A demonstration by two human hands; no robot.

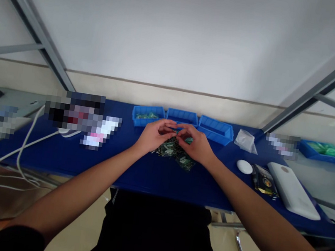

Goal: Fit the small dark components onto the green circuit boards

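Observation:
My left hand (pixel 155 135) and my right hand (pixel 195 144) meet fingertip to fingertip above a heap of small green circuit boards (pixel 176 153) on the blue table (pixel 135 171). Both hands have their fingers curled in a pinch around a small green part (pixel 178 132) held between them. Behind the hands stand three blue bins: the left bin (pixel 147 116) holds green pieces, the middle bin (pixel 182 116) and the right bin (pixel 216 130) show no clear contents.
White cables (pixel 22 150) trail off the table's left. A clear plastic bag (pixel 246 140), a white round object (pixel 244 167), a dark packet (pixel 264 181) and a long white device (pixel 293 190) lie right. Another blue bin (pixel 324 150) sits far right. Grey frame struts (pixel 317 91) flank the table.

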